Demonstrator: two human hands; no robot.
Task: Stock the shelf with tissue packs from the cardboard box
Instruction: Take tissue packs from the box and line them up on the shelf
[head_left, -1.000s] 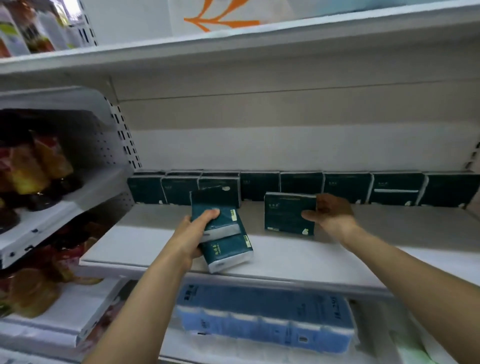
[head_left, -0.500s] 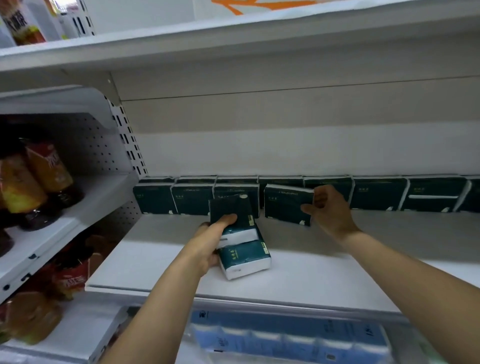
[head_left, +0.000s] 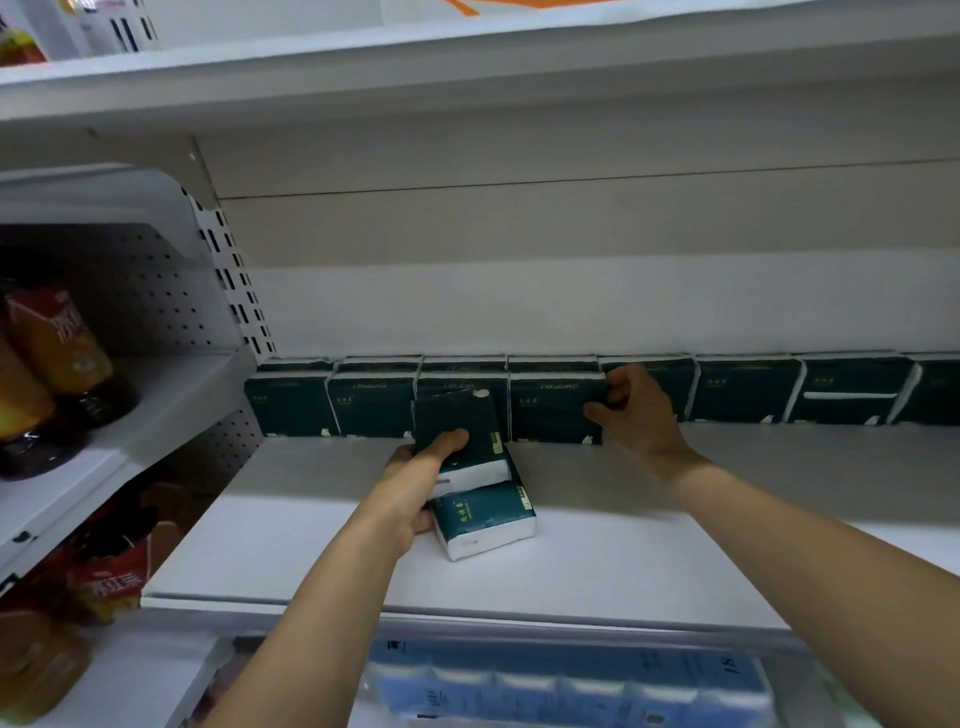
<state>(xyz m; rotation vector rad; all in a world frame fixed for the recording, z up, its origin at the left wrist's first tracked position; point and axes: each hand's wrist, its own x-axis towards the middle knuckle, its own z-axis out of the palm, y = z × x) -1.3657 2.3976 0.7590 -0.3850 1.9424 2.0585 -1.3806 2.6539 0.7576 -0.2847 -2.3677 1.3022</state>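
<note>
A white shelf (head_left: 597, 551) carries a row of dark green tissue packs (head_left: 748, 389) standing along its back wall. My right hand (head_left: 636, 415) grips the right end of one pack (head_left: 553, 408) that stands in a second row in front of the back row. My left hand (head_left: 415, 493) holds two stacked green packs (head_left: 483, 499) that rest on the shelf in front of the row, thumb over the top one. The cardboard box is out of view.
A neighbouring shelf unit at the left holds orange and red drink bottles (head_left: 57, 353). Blue tissue multipacks (head_left: 566, 686) lie on the shelf below. Another white shelf (head_left: 467, 67) hangs overhead. Bare shelf surface stretches to the right of my arms.
My right hand has pushed its pack back from mid-shelf to the packs along the wall. My left hand has slid its two packs a little deeper onto the shelf.
</note>
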